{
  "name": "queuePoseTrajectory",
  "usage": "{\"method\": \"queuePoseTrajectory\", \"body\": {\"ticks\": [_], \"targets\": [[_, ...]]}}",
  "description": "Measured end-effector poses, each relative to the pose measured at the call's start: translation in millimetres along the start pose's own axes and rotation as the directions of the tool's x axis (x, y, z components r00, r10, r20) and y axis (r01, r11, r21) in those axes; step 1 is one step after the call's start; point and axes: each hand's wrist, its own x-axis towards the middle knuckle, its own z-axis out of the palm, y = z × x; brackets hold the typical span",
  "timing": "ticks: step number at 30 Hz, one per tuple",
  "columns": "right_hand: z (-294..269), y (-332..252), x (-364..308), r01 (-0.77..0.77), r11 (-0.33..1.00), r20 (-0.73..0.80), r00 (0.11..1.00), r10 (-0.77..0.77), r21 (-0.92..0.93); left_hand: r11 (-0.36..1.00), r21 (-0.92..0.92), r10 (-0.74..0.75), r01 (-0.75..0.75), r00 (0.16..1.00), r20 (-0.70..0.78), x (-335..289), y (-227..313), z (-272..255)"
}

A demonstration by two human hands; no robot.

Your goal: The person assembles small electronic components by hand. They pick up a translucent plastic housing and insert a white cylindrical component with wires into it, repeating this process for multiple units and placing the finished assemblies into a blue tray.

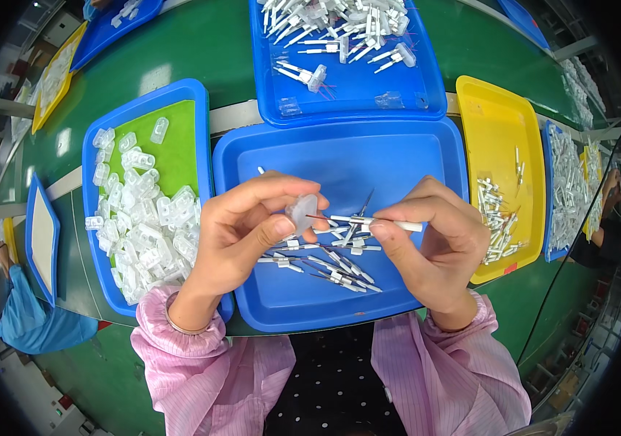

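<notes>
Between the thumb and fingers of my left hand (241, 229) is a translucent plastic cap (301, 214). My right hand (438, 240) pinches a thin white tube piece (398, 224) with wire ends pointing left at the cap. The wire tip meets or nearly meets the cap; I cannot tell how far in it is. Both hands are above a blue tray (281, 149), where several similar white tube pieces with dark wires (343, 275) lie loosely. A pair of tweezers or thin metal tool (361, 211) seems to lie behind the held piece, partly hidden.
At the left, a blue tray with a green lining (169, 112) holds many clear caps (139, 218). Beyond the middle tray, another blue tray (354, 94) carries capped pieces (318, 78). To the right, a yellow tray (496, 123) contains small white pieces (496, 221). Other people sit at both sides.
</notes>
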Motion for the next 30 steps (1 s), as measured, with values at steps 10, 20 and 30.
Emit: {"method": "queuePoseTrajectory", "body": {"ticks": [10,20,30], "targets": [[18.3,11.9,-5.4,-0.139,0.963,0.037,0.990,0.134,0.232,0.995,-0.069,-0.068,0.066,0.997,-0.025,-5.8,-9.1,5.2],[26.6,14.8,-11.7,-0.008,0.999,-0.007,1.000,0.008,0.034,0.923,0.358,0.171,-0.141,0.984,-0.052,-12.5,-12.3,13.5],[30.1,23.6,-15.9,0.128,0.990,-0.065,0.990,-0.124,0.062,0.979,0.198,0.065,-0.050,0.995,-0.073,-11.8,-13.0,9.5]]}}
